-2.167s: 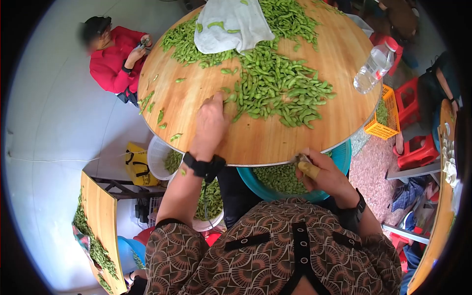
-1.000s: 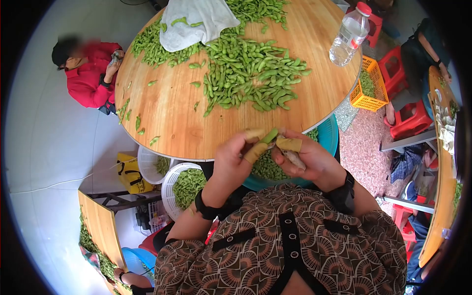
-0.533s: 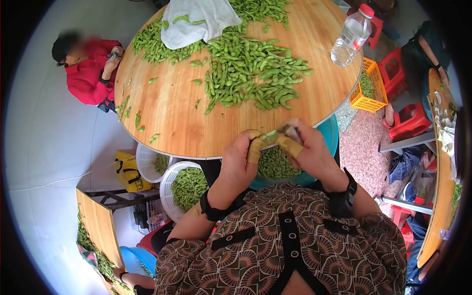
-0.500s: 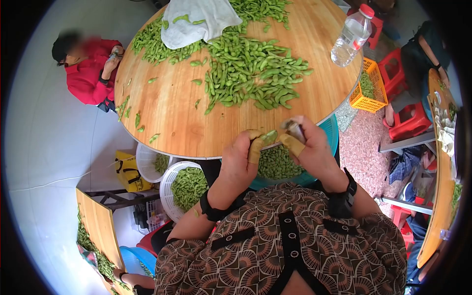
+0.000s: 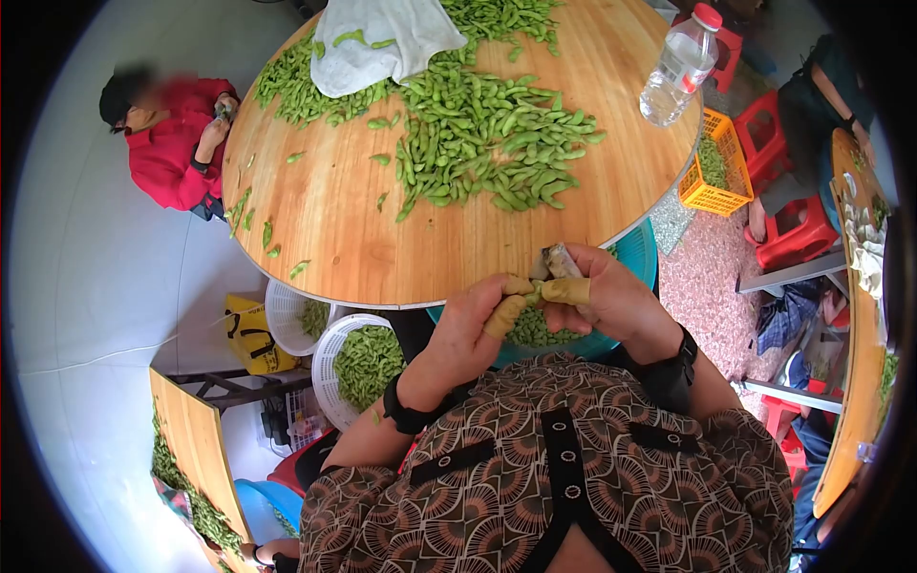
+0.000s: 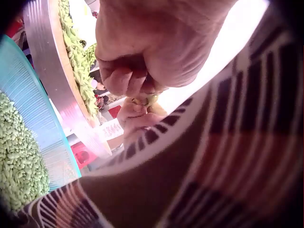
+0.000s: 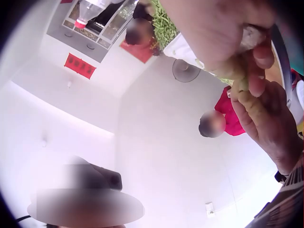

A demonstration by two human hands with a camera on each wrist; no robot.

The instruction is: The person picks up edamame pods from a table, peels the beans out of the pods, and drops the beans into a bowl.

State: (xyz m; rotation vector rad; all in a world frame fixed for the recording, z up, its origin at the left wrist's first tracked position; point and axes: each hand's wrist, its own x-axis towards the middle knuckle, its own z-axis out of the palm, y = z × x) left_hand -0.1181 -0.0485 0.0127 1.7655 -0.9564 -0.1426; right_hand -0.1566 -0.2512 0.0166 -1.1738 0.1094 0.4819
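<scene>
Just off the near edge of the round wooden surface (image 5: 382, 258), the left hand (image 5: 468, 325) and right hand (image 5: 607, 301) meet with fingertips together, each grip narrow and pinching one small green pod (image 5: 531, 298) between taped thumbs and forefingers. The right hand also holds a small grey tool (image 5: 557, 260) that sticks up above the pinch; what kind of tool it is cannot be told. Far left of the grip a person in a red top (image 5: 172, 153) sits at the surface's rim, with a few stray pods (image 5: 253, 224) near that edge. Below and left of the grip stand two white baskets (image 5: 330, 349) with green pods in them, beside a yellow bag (image 5: 250, 334). Directly under the grip sits a teal basin (image 5: 635, 258) of shelled beans (image 5: 530, 329), touching nothing in the hands. Beyond the grip, across a bare stretch of wood, lies the big heap of pods (image 5: 487, 143), with a white cloth (image 5: 377, 38) lying over its far side. To the upper right of the grip a clear water bottle (image 5: 676, 67) with a red cap stands upright, well apart, and past the rim a yellow crate (image 5: 716, 177) and red stools (image 5: 788, 229) sit on the floor
</scene>
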